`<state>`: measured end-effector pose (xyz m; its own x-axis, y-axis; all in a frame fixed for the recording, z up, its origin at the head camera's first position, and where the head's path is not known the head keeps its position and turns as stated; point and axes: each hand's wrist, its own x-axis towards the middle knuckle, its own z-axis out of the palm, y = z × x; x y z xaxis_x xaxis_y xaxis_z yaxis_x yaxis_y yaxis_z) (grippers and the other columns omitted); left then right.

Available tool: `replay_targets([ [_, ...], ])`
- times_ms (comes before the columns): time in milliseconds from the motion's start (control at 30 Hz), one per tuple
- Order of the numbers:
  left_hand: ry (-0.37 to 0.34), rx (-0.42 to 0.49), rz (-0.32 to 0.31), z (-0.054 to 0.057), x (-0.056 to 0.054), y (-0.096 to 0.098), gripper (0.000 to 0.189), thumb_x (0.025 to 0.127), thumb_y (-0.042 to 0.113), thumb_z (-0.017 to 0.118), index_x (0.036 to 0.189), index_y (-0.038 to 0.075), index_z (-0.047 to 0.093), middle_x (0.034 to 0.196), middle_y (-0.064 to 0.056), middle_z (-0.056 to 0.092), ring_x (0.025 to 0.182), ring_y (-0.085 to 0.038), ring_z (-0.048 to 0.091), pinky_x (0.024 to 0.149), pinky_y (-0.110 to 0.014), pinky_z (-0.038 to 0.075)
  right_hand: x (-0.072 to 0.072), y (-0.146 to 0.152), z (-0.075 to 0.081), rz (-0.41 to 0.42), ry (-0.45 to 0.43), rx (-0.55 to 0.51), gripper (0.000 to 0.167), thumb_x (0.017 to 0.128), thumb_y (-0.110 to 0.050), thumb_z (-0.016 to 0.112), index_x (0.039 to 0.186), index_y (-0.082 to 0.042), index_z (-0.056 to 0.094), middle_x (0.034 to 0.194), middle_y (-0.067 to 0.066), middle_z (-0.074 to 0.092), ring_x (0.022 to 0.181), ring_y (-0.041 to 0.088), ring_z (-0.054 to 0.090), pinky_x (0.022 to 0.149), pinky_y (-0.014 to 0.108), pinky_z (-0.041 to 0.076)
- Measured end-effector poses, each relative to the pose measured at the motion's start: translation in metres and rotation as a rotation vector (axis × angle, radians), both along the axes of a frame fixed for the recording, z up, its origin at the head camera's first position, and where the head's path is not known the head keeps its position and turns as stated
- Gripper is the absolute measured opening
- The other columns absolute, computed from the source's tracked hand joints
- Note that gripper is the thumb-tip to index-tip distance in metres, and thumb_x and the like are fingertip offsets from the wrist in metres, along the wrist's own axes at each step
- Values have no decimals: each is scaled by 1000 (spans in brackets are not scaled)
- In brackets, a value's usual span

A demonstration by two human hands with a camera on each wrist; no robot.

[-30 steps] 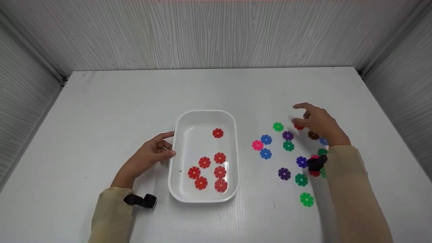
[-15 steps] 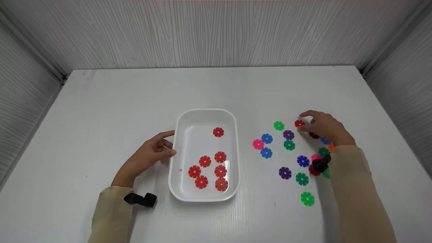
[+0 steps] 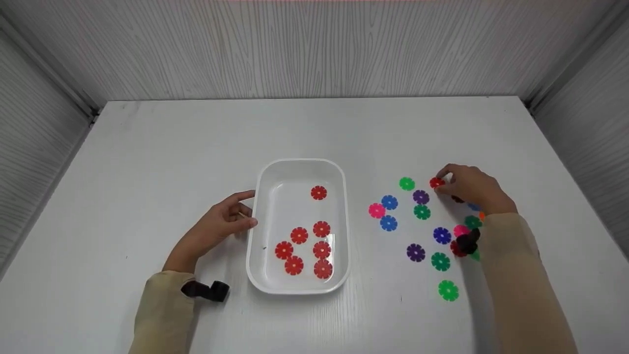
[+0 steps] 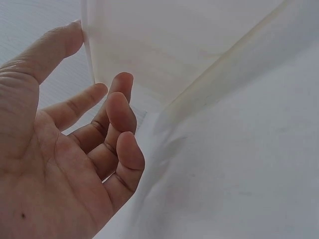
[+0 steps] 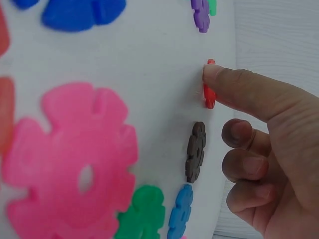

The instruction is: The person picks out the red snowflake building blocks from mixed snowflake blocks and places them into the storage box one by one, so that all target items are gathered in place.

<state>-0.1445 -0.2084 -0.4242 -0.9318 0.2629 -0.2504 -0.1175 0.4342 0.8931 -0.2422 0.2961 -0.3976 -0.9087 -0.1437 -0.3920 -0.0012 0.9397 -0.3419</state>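
My right hand (image 3: 474, 189) pinches a red interlocking disc (image 3: 437, 182) between thumb and forefinger at the back of the scattered group. In the right wrist view the thumb covers part of this red disc (image 5: 210, 94), and the other fingers are curled behind. A brown disc (image 5: 196, 152) lies close to those fingers. At the left side of the white tray (image 3: 299, 290) is my left hand (image 3: 211, 231), thumb and forefinger touching its rim from outside. The left wrist view shows the other fingers loosely bent beside the tray wall (image 4: 144, 50). Several red discs (image 3: 294, 265) lie inside the tray.
Right of the tray are loose discs on the table: a green disc (image 3: 448, 290), a purple disc (image 3: 415, 252), blue discs (image 3: 388, 223), a pink disc (image 3: 377, 210) and others. Some sit under the right forearm. A panelled wall (image 3: 314, 49) stands behind the table.
My right hand has come down and slightly right onto the red disc, and its thumb and forefinger have closed on it. The left hand stays at the tray's rim.
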Motion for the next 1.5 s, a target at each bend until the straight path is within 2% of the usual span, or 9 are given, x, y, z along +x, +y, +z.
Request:
replay_targets([
  [233, 9, 16, -14, 1, -2, 1, 65, 89, 30, 68, 146, 16, 40, 107, -9, 59, 87, -18, 55, 80, -30, 44, 2, 1, 0, -3, 4, 11, 47, 95, -33, 60, 131, -4, 50, 97, 16, 59, 81, 25, 55, 66, 34, 49],
  [533, -4, 29, -8, 0, -1, -1, 65, 88, 29, 69, 146, 18, 40, 107, -7, 58, 86, -16, 56, 79, -29, 45, 2, 10, 2, -46, 59, -82, 52, 95, -39, 58, 134, -6, 47, 98, 17, 59, 78, 24, 57, 66, 30, 46],
  [800, 0, 39, -1, 0, 0, -6, 65, 88, 28, 69, 146, 17, 40, 106, -6, 58, 85, -14, 57, 77, -27, 46, 2, -11, 7, -72, 112, -166, 49, 95, -34, 59, 135, -10, 45, 94, 15, 52, 70, 24, 56, 62, 29, 49],
  [1000, -6, 44, 5, 0, 4, -12, 66, 89, 26, 69, 146, 16, 39, 107, -6, 59, 85, -12, 58, 77, -26, 46, 5, -41, 9, -27, 176, -224, 45, 95, -29, 60, 135, -13, 47, 94, 13, 50, 75, 23, 49, 62, 28, 47],
  [1200, 4, 50, 10, 1, 6, -13, 66, 89, 26, 69, 147, 15, 38, 106, -5, 59, 85, -11, 57, 78, -26, 46, 7, -74, 14, 22, 206, -229, 43, 92, -26, 63, 132, -17, 49, 88, 10, 50, 76, 22, 48, 63, 29, 43],
  [1500, 19, 21, -4, 2, 6, -12, 65, 90, 27, 67, 147, 15, 38, 105, -5, 59, 86, -12, 57, 79, -26, 45, 16, -113, 17, 179, 273, -254, 42, 91, -22, 64, 130, -13, 51, 79, 6, 49, 68, 20, 44, 59, 29, 40],
])
